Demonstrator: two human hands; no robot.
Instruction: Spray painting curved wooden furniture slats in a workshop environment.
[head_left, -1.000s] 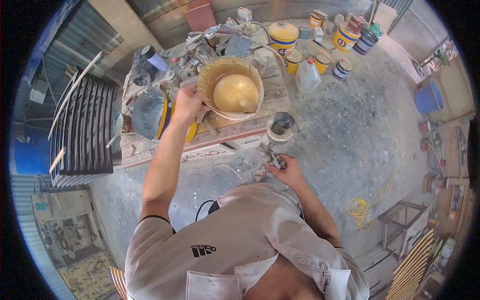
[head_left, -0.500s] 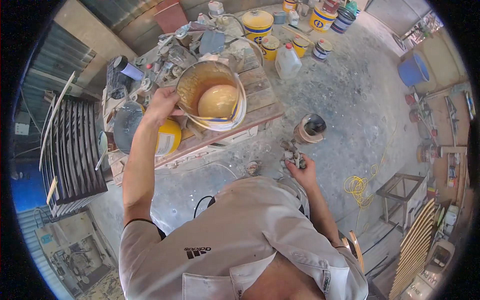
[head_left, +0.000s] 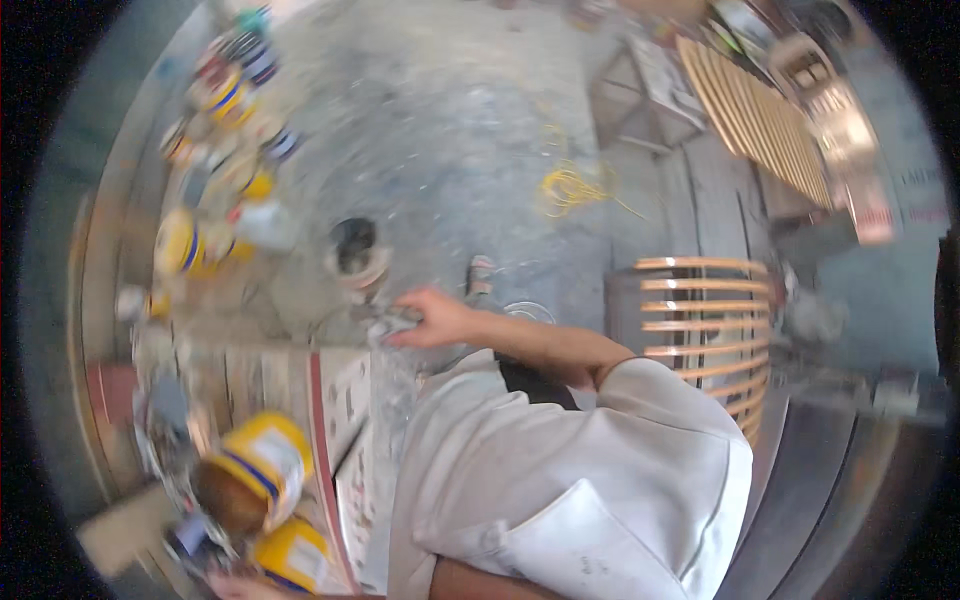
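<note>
A dusty grey concrete floor carries most of the clutter. On it lie a loose tangle of yellow cord, a small round container with a dark inside, and a blurred cluster of paint cans along one side. A low surface covered with printed paper bears a yellow-and-white bucket and a second yellow bucket beside it.

The right hand grips a small grey metal thing near a round dark can on the dusty floor.
</note>
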